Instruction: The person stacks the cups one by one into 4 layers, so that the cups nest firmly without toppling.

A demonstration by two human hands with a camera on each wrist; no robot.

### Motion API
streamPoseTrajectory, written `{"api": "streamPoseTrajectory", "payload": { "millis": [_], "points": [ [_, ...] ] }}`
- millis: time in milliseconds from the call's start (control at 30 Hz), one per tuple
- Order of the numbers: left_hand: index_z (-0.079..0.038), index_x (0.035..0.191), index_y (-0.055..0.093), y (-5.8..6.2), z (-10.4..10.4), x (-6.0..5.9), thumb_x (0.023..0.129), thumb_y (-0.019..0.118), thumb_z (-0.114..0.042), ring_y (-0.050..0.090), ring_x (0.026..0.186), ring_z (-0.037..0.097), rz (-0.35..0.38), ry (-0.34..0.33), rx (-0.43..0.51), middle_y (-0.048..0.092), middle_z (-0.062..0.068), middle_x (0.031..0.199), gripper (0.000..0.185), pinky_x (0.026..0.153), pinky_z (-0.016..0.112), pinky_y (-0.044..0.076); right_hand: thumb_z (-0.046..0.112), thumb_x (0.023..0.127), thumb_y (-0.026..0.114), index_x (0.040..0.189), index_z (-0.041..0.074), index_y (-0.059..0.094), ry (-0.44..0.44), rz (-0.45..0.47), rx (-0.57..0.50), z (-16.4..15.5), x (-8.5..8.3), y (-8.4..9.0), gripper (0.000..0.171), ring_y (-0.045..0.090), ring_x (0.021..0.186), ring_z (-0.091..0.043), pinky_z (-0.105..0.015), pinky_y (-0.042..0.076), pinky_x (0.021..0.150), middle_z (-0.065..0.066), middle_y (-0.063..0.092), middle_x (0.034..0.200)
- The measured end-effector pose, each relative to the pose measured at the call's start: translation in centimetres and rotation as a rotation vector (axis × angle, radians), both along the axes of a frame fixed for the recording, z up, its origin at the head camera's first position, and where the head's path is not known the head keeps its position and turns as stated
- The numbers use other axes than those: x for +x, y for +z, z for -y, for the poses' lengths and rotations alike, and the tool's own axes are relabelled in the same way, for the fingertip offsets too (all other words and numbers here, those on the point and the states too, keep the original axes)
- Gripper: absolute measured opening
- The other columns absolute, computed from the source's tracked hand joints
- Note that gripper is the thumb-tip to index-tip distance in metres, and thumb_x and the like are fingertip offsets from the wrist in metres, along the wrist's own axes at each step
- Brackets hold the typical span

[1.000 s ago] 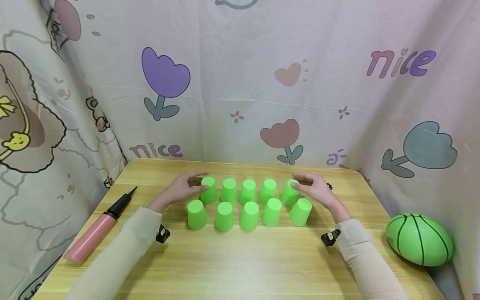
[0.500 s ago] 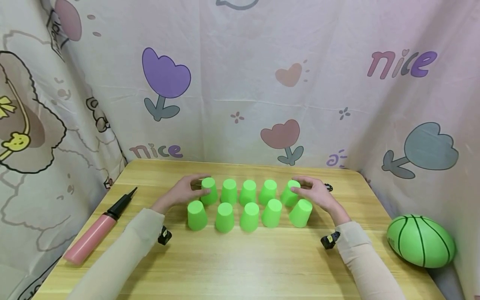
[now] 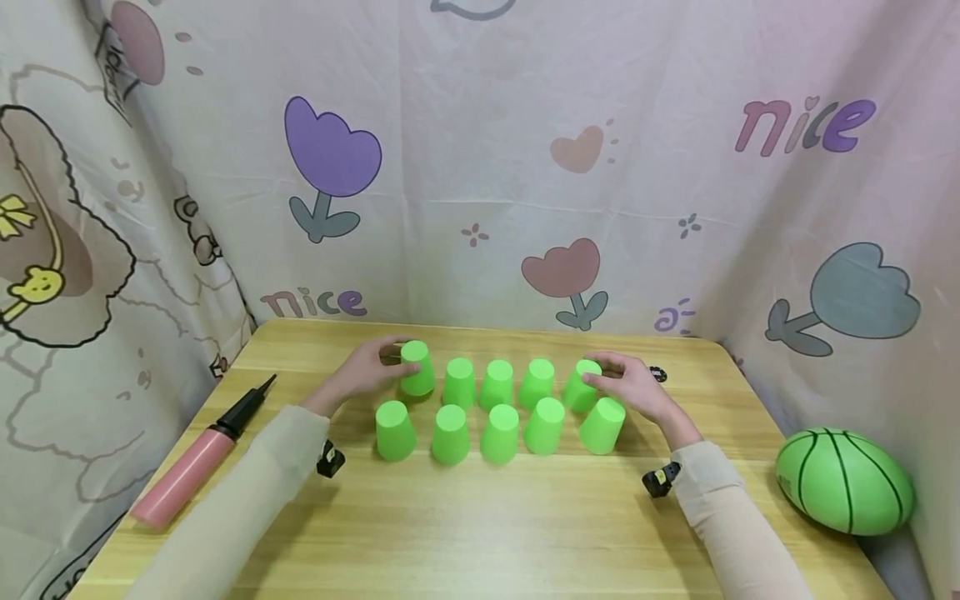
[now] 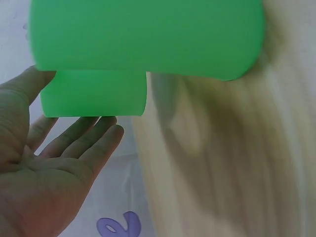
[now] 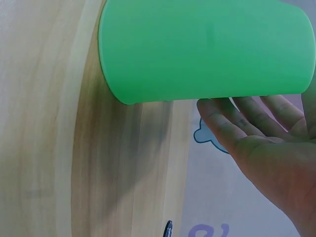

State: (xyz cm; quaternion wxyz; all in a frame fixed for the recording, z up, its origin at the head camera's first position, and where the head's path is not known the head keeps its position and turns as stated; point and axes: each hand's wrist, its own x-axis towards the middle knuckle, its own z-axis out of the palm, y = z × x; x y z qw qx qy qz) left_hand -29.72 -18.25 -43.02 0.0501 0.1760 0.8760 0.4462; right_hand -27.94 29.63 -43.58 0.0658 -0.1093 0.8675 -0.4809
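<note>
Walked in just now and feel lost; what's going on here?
A person's left hand grips the far row's leftmost green cup, which looks held just off the table. Their right hand grips that row's rightmost cup. Eight other cups stand upside down, three between these and five in front.

Left hand (image 3: 366,368), right hand (image 3: 632,385), palms (image 4: 44,197) turned inward, thumbs (image 4: 22,85) apart from fingers (image 4: 101,148), forearms (image 3: 232,504) stretched forward

Pink hand pump (image 3: 206,453) left on wooden table (image 3: 480,525); green basketball (image 3: 843,482) by right edge; tulip-print curtain (image 3: 465,125) behind.
</note>
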Motion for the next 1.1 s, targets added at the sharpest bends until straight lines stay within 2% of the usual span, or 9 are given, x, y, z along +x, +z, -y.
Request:
{"api": "streamPoseTrajectory", "payload": {
  "millis": [367, 667, 867, 1100],
  "points": [
    [-0.005, 0.151, 0.053, 2.9, -0.6, -1.7, 0.101, 0.074, -0.025, 0.06, 0.135, 0.046, -0.034, 0.036, 0.024, 0.063, 0.025, 0.144, 0.058, 0.112, 0.06, 0.052, 0.028, 0.099, 0.076, 0.148, 0.0, 0.055, -0.012, 0.017, 0.003, 0.2, -0.2, 0.1, 0.06, 0.065, 0.128, -0.039, -0.035, 0.064, 0.095, -0.024, 0.063, 0.144],
    [-0.005, 0.152, 0.052, 5.6, -2.5, -3.3, 0.103, 0.071, -0.029, 0.055, 0.14, 0.046, -0.021, 0.067, 0.014, 0.059, 0.025, 0.149, 0.058, 0.112, 0.061, 0.052, 0.029, 0.1, 0.075, 0.149, -0.001, 0.054, -0.005, 0.006, 0.022, 0.2, 0.0, 0.3, 0.062, 0.064, 0.129, -0.04, -0.041, 0.062, 0.101, -0.026, 0.063, 0.144],
    [-0.004, 0.152, 0.05, 6.0, -3.9, -5.2, 0.102, 0.071, -0.03, 0.053, 0.141, 0.043, 0.013, 0.112, 0.013, 0.056, 0.024, 0.151, 0.06, 0.113, 0.058, 0.051, 0.03, 0.099, 0.076, 0.149, 0.001, 0.055, -0.013, 0.009, 0.026, 0.2, -0.1, 0.3, 0.062, 0.065, 0.128, -0.039, -0.04, 0.062, 0.1, -0.024, 0.064, 0.143],
    [0.002, 0.149, 0.05, 6.0, -5.9, -6.7, 0.101, 0.072, -0.027, 0.057, 0.135, 0.043, 0.047, 0.145, 0.055, 0.057, 0.027, 0.146, 0.06, 0.107, 0.054, 0.056, 0.029, 0.099, 0.076, 0.148, 0.001, 0.056, -0.011, 0.016, 0.009, 0.1, -0.1, 0.3, 0.06, 0.067, 0.124, -0.037, -0.037, 0.064, 0.095, -0.024, 0.066, 0.139]
  ]
}}
